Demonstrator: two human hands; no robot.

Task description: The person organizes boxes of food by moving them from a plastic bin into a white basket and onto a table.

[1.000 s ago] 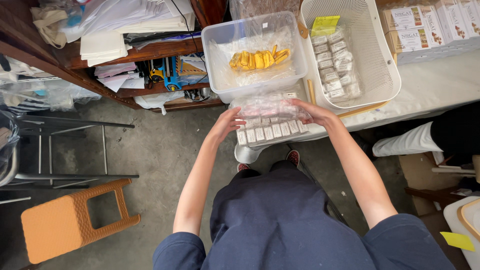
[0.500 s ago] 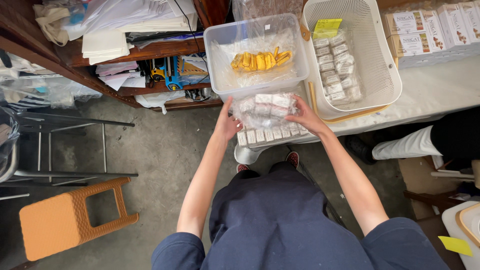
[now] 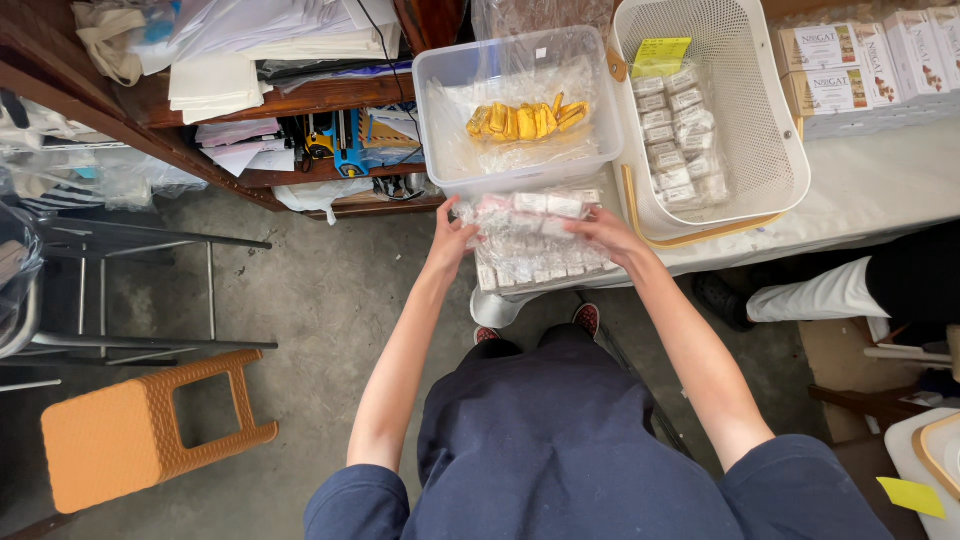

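Observation:
Both my hands hold a clear plastic bag of small white wrapped bars (image 3: 535, 215) above the table's front edge. My left hand (image 3: 450, 240) grips its left side and my right hand (image 3: 606, 234) grips its right side. Under the bag lies a row of several more white wrapped bars (image 3: 540, 270). Just beyond stands a clear plastic bin (image 3: 440, 90) with a bag of yellow wrapped pieces (image 3: 527, 120) in it.
A white mesh basket (image 3: 770, 120) at the right holds more bagged white bars. Printed boxes (image 3: 860, 60) stand at the far right. A wooden shelf (image 3: 280, 100) of papers is at the left, an orange stool (image 3: 130, 430) on the floor. Another person's leg (image 3: 820, 295) shows under the table.
My hands lifted the clear bag of white bars up off the row of bars and raised it toward the clear bin.

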